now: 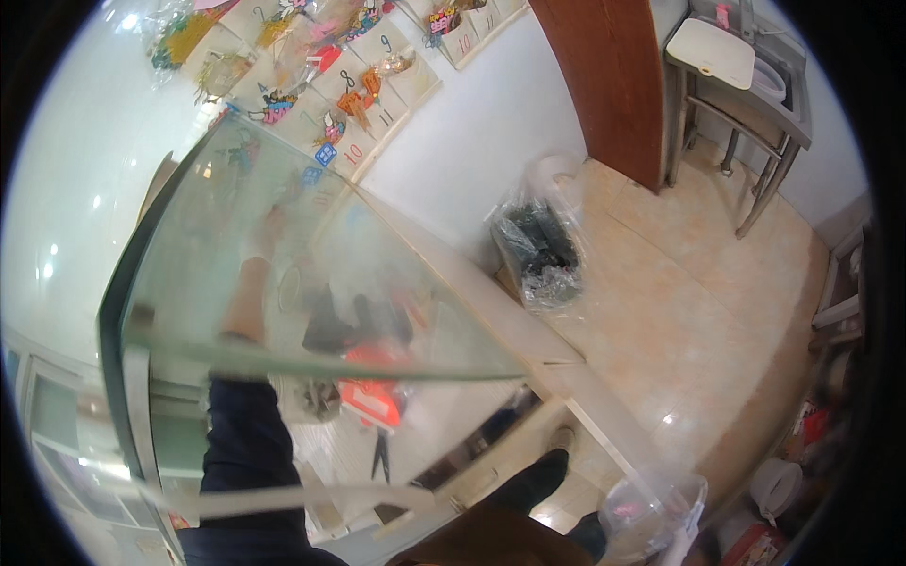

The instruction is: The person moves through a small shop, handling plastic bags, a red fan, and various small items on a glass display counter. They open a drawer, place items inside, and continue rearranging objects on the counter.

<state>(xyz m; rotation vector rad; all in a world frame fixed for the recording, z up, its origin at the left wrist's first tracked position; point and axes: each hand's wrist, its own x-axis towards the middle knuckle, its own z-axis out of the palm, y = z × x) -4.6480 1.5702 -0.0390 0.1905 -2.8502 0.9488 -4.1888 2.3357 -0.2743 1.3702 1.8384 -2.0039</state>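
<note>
My left arm, in a dark sleeve, reaches up from the bottom edge and passes under a greenish glass pane (439,304) of a counter. Behind that pane, blurred, my left hand (267,232) is near the inner side by the wall; I cannot make out its fingers or anything in them. Below the pane, a red and white packet (371,400) lies beside dark-handled scissors (381,453) on a pale surface. Several dark objects (357,318) show dimly through the glass. My right hand is out of view.
Numbered fabric pockets (396,85) holding small packaged goods hang on the wall. A plastic-lined bin (538,247) stands on the tiled floor. Beyond a brown door panel (609,92) is a metal sink stand (800,127) with a white board (711,53). A clear plastic container (640,506) sits low right.
</note>
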